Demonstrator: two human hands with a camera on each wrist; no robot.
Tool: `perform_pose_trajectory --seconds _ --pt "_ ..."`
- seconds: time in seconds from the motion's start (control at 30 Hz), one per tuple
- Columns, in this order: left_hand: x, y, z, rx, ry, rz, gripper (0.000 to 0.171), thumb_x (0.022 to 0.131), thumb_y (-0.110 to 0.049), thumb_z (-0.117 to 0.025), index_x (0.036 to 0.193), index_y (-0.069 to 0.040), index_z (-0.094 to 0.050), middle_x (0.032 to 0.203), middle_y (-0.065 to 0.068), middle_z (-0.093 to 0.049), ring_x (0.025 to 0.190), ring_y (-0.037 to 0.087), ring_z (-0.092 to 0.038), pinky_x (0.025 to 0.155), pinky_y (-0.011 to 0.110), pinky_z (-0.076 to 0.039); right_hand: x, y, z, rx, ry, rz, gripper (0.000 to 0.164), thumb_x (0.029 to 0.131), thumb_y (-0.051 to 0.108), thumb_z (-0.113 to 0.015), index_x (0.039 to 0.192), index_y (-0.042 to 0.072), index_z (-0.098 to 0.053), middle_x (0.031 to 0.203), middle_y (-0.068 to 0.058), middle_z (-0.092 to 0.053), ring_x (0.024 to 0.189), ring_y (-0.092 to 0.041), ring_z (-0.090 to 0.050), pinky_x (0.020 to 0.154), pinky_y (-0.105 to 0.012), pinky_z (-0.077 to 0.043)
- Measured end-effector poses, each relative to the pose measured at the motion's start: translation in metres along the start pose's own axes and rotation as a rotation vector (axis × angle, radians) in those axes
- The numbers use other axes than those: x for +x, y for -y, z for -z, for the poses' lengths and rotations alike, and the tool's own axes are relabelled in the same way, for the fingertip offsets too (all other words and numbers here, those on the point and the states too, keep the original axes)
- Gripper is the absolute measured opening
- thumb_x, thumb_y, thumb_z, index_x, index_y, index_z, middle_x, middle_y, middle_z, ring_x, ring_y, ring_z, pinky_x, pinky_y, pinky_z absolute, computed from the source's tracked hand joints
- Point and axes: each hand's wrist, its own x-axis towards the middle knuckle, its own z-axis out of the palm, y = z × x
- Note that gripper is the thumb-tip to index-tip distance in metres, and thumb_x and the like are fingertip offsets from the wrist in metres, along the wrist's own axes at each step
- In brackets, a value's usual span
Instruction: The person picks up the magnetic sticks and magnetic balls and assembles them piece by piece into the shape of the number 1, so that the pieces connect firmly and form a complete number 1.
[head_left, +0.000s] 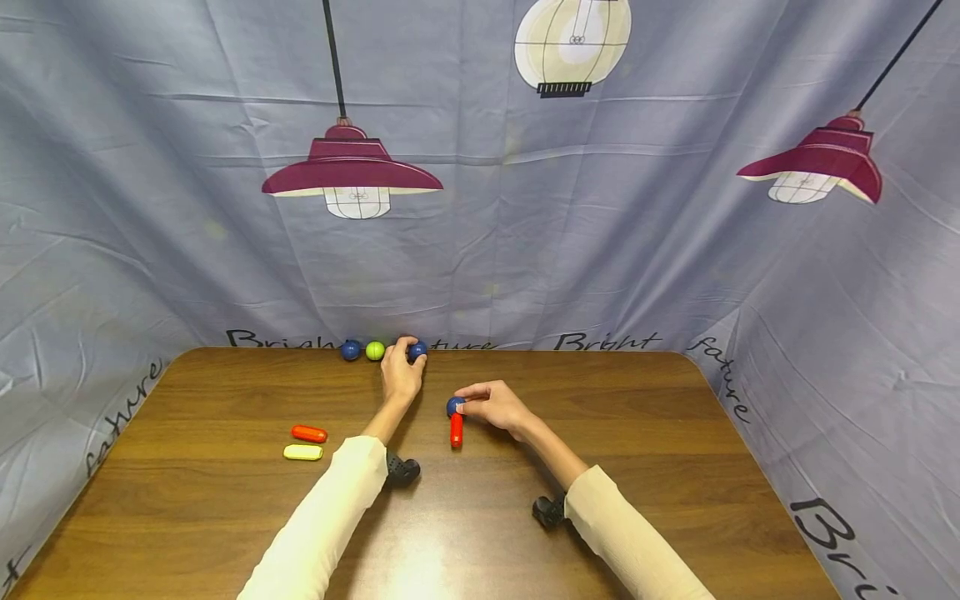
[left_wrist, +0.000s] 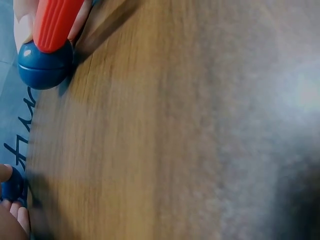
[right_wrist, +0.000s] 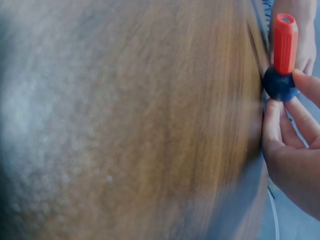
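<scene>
Red rod [head_left: 456, 432] joins a blue ball [head_left: 453, 406] — right hand [head_left: 501, 408] pinching that ball, left hand [head_left: 401, 375] a second blue ball [head_left: 418, 350].

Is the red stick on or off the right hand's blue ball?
On: in both wrist views, the red stick meets the blue ball, no gap.

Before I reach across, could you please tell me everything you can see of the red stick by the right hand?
The red stick is short, straight and glossy, seemingly plastic, with grooves along its sides and a round grey spot in its free end. Its other end meets the blue ball, which the right hand pinches. In the head view it points from the ball toward the person, over the brown table; I cannot tell whether it touches the wood.
</scene>
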Motion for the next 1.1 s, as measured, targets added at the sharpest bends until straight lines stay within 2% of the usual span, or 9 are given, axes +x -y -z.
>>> perform_pose_trajectory --seconds 0.53,0.83,1.1 --pt "-0.011 0.000 0.006 -0.066 0.043 -0.005 0.032 0.087 -0.004 -0.075 0.118 -0.003 -0.066 0.112 0.019 -0.063 0.105 0.034 -0.060 0.093 0.047 -0.048 -0.001 0.001 0.002 -0.018 -0.011 -0.025 0.032 0.088 0.013 -0.076 0.118 0.001 -0.072 0.108 -0.009 -0.072 0.097 -0.017 -0.065 0.086 -0.032 -0.054" --pt "-0.024 0.002 0.011 -0.101 0.084 -0.022 0.033 0.088 -0.003 -0.074 0.119 -0.001 -0.064 0.112 0.019 -0.064 0.103 0.033 -0.062 0.091 0.043 -0.052 -0.002 0.001 0.001 -0.021 -0.015 -0.026 0.032 0.088 0.013 -0.075 0.118 0.001 -0.072 0.109 -0.009 -0.072 0.098 -0.018 -0.065 0.088 -0.034 -0.053" --pt "-0.040 -0.002 0.020 -0.121 0.126 -0.030 0.031 0.088 -0.005 -0.075 0.117 -0.001 -0.065 0.111 0.018 -0.065 0.101 0.032 -0.063 0.090 0.041 -0.054 -0.002 0.002 0.000 -0.028 -0.014 -0.032 0.032 0.089 0.013 -0.075 0.118 0.002 -0.072 0.110 -0.009 -0.072 0.099 -0.018 -0.065 0.088 -0.034 -0.053"
